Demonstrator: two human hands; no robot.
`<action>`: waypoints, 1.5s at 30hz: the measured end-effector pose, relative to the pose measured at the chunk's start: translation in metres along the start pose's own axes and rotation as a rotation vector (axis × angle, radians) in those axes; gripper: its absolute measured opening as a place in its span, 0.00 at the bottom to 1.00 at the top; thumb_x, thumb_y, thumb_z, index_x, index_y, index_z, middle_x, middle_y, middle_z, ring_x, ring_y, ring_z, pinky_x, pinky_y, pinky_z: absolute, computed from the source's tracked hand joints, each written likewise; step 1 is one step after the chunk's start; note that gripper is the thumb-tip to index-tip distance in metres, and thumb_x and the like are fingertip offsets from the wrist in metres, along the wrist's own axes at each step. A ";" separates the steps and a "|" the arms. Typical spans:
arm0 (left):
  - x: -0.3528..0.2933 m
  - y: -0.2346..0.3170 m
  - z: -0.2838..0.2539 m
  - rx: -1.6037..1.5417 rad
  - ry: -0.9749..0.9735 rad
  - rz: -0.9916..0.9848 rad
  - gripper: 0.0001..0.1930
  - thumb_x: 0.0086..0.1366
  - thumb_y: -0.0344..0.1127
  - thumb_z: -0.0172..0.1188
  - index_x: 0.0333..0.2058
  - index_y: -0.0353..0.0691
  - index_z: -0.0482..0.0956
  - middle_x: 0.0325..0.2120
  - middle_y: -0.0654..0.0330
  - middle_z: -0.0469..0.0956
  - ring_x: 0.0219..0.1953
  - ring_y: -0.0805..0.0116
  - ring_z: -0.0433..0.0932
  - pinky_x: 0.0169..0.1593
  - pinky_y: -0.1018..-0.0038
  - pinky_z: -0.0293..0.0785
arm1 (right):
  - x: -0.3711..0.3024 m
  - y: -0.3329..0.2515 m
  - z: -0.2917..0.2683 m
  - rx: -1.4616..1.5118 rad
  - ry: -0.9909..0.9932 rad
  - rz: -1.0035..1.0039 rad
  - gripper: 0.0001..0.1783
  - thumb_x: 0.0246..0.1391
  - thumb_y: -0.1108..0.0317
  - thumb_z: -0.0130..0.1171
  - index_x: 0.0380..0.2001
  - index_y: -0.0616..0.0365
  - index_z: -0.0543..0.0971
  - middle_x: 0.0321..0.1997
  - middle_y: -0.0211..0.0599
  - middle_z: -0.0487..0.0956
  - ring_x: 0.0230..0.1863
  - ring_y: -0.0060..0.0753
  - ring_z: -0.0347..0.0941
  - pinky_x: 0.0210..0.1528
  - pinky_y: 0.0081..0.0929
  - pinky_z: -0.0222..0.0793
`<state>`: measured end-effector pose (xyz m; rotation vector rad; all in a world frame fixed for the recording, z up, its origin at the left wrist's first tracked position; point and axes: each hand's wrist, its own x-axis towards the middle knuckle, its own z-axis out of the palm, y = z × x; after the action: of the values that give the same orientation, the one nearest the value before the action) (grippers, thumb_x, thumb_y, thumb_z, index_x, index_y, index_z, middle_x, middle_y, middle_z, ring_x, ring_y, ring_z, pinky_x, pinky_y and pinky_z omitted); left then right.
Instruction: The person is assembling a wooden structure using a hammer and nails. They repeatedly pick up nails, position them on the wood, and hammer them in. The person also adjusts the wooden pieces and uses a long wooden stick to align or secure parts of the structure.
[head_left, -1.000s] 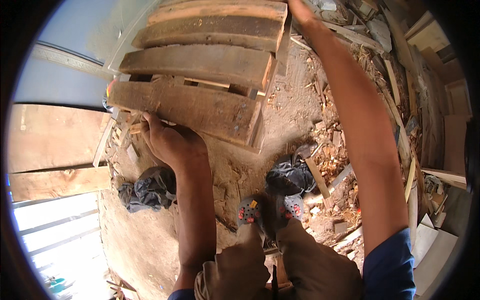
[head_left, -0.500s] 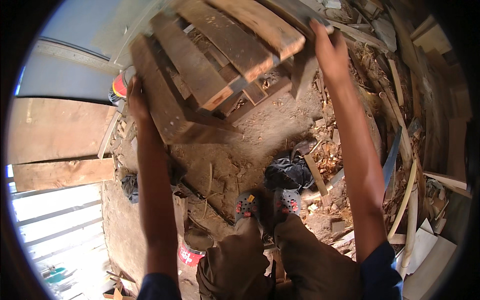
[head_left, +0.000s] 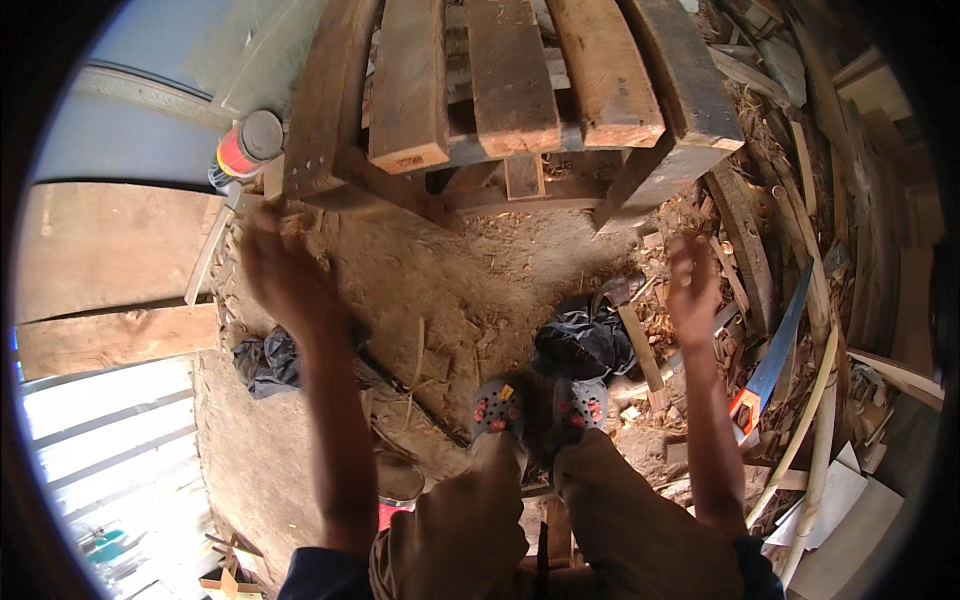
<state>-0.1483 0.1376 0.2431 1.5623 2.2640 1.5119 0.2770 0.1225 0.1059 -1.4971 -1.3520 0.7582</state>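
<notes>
A slatted wooden bench [head_left: 515,95] stands on the dirt floor in front of me, its near legs showing below the ends of the slats. My left hand [head_left: 290,275] is off the bench, just below its left near corner. Motion blurs that hand, but its fingers look stretched out around nothing. On the other side my right hand [head_left: 693,285] hangs below the right near corner, apart from the wood. Its fingers point forward, loosely extended, and hold nothing.
A handsaw [head_left: 770,370] with a blue blade and orange handle lies at right among wood scraps and long poles [head_left: 815,460]. Black plastic bags [head_left: 585,340] lie on the floor. A red and yellow bucket [head_left: 255,145] is by the wall; another bucket [head_left: 400,480] sits near my leg.
Both hands have let go of the bench and drawn back toward me. The bench, tilted and held before, now stands squarer to me and farther right.
</notes>
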 end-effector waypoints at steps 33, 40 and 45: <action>-0.066 -0.061 0.205 -0.529 -0.559 0.063 0.11 0.64 0.34 0.69 0.41 0.32 0.86 0.34 0.55 0.86 0.35 0.71 0.82 0.41 0.75 0.76 | -0.100 -0.017 0.015 -0.036 -0.367 0.371 0.21 0.71 0.55 0.51 0.39 0.65 0.78 0.24 0.35 0.74 0.24 0.26 0.67 0.27 0.31 0.63; -0.068 -0.069 0.206 -0.504 -0.577 0.123 0.11 0.64 0.33 0.69 0.42 0.33 0.86 0.39 0.55 0.85 0.42 0.67 0.82 0.48 0.74 0.77 | -0.064 -0.057 0.056 -0.227 -0.351 0.138 0.18 0.68 0.58 0.58 0.36 0.65 0.76 0.20 0.38 0.74 0.20 0.28 0.69 0.23 0.31 0.63; -0.070 -0.072 0.207 -0.432 -0.529 0.263 0.09 0.62 0.27 0.69 0.41 0.34 0.86 0.40 0.55 0.85 0.40 0.65 0.83 0.46 0.74 0.78 | -0.044 -0.067 0.076 -0.237 -0.293 -0.021 0.16 0.68 0.60 0.59 0.32 0.62 0.73 0.17 0.40 0.72 0.17 0.30 0.67 0.21 0.33 0.62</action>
<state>-0.0647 0.2277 0.0482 1.8750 1.3960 1.3023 0.1741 0.0944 0.1340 -1.5959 -1.7245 0.8520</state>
